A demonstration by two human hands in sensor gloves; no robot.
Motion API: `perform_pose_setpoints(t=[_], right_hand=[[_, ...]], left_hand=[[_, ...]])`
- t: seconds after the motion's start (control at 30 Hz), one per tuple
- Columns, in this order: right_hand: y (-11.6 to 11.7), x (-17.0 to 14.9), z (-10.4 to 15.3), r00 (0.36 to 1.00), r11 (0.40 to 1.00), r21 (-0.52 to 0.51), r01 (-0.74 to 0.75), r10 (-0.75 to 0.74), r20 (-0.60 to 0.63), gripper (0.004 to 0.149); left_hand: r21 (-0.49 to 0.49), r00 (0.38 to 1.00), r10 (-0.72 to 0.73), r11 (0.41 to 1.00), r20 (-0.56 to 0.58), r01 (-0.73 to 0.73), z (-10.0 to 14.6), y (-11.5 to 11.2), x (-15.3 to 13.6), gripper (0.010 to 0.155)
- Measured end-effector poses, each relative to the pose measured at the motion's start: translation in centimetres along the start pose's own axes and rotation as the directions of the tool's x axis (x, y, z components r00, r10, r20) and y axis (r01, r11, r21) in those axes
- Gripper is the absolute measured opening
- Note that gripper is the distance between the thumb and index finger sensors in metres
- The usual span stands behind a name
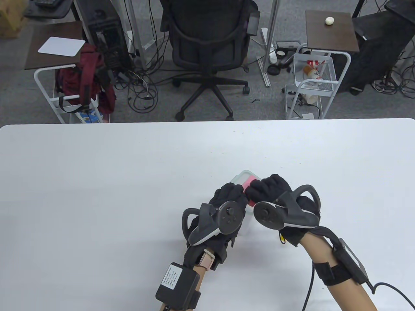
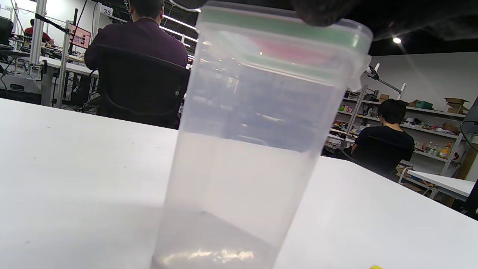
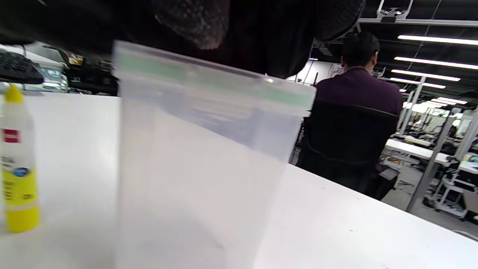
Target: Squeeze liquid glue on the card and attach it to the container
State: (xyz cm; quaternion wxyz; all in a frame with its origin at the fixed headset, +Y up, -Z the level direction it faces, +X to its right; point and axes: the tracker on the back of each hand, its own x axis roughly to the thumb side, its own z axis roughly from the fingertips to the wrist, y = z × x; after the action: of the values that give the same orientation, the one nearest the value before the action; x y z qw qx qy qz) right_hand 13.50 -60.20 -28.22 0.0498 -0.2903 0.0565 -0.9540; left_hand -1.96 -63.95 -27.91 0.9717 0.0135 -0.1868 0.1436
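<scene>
Card, pink, lying on the container lid near the table middle, mostly hidden under both gloved hands. Table view: left hand resting on the lid's left side, fingers bent down over it; right hand pressing on the card from the right, fingers curled downward. Whether either hand is actually gripping or only pressing: cannot tell. Trackers sitting on the backs of both hands, nearly touching each other. Office chair and two side tables standing on the floor beyond the far edge.

Left wrist view: container standing upright, clear plastic with a green-rimmed lid, filling the centre. Pink of the card showing faintly through the lid. Dark glove fingertips touching the lid's top edge. Two seated people facing away in the background.

Right wrist view: container standing close up and blurred, green rim tilting across the frame. Gloved fingers lying on top of the lid. Glue bottle, yellow with a white label, standing upright on the table at the far left, well apart from the container.
</scene>
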Motion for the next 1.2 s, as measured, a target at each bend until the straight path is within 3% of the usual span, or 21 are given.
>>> perform_pose_setpoints(t=[0.07,0.37,0.6,0.97,1.07,1.2], right_hand=[[-0.1,-0.2,0.3,1.0,0.999,0.035,-0.007,0.007,-0.004,0.046],[1.1,-1.6,-0.9,0.994,1.0,-0.019,0.015,-0.017,-0.112,0.044],[0.4,-0.5,0.8,1.0,0.999,-0.027,0.019,-0.019,0.006,0.044],[0.5,-1.0,2.0,0.991,0.989,-0.063,0.133,-0.131,0.023,0.04],[1.1,-1.1,1.4,0.998,0.998,-0.067,0.02,-0.025,-0.062,0.042],[1.2,-0.5,1.7,1.0,0.996,-0.084,-0.006,0.004,-0.026,0.043]], left_hand=[[0.001,1.0,0.005,1.0,0.0,-0.005,0.0,0.0,0.0,0.048],[0.001,1.0,0.006,1.0,-0.007,-0.006,0.0,-0.1,0.0,0.05],[0.003,1.0,0.007,1.0,-0.005,-0.007,0.0,-0.1,0.0,0.05],[0.003,1.0,0.01,1.0,-0.011,-0.01,0.1,-0.1,0.0,0.05],[0.002,1.0,0.01,1.0,-0.013,-0.01,0.1,-0.1,0.0,0.05],[0.0,1.0,0.011,1.0,-0.016,-0.011,0.1,-0.1,0.0,0.05]])
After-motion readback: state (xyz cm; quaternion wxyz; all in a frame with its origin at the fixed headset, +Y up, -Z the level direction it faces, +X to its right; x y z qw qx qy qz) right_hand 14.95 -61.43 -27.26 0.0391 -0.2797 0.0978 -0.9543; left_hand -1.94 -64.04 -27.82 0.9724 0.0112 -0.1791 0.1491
